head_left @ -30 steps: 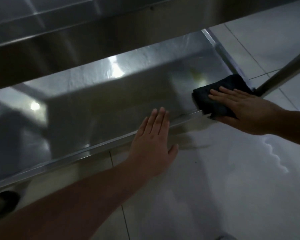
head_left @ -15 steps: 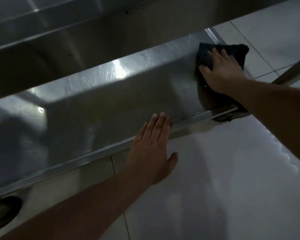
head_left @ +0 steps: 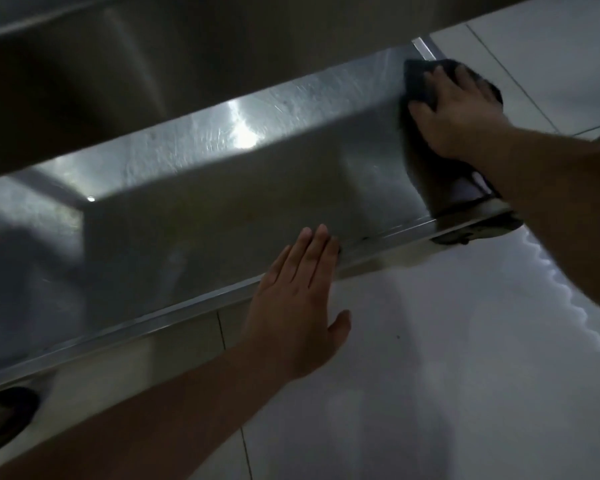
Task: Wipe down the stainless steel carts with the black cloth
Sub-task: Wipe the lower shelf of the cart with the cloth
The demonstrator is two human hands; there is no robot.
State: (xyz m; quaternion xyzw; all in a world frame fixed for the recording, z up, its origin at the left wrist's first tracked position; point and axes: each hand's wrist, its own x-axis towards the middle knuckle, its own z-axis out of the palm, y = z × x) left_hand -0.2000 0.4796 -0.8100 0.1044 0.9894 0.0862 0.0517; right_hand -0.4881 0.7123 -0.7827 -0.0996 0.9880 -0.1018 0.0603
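Observation:
The stainless steel cart's lower shelf (head_left: 222, 188) runs across the view, under the upper shelf (head_left: 187, 46). My right hand (head_left: 458, 112) presses the black cloth (head_left: 418, 84) flat onto the shelf at its far right corner, fingers spread over it. My left hand (head_left: 298, 306) rests with straight fingers on the shelf's near rim (head_left: 153, 320), palm hanging over the floor. It holds nothing.
White tiled floor (head_left: 465, 341) lies in front of and to the right of the cart. A dark caster wheel (head_left: 4, 417) sits under the near left corner, another caster (head_left: 478, 232) under the near right corner below my right forearm.
My right hand has slid the cloth from the near right edge of the shelf back to its far right corner. My left hand has stayed on the rim.

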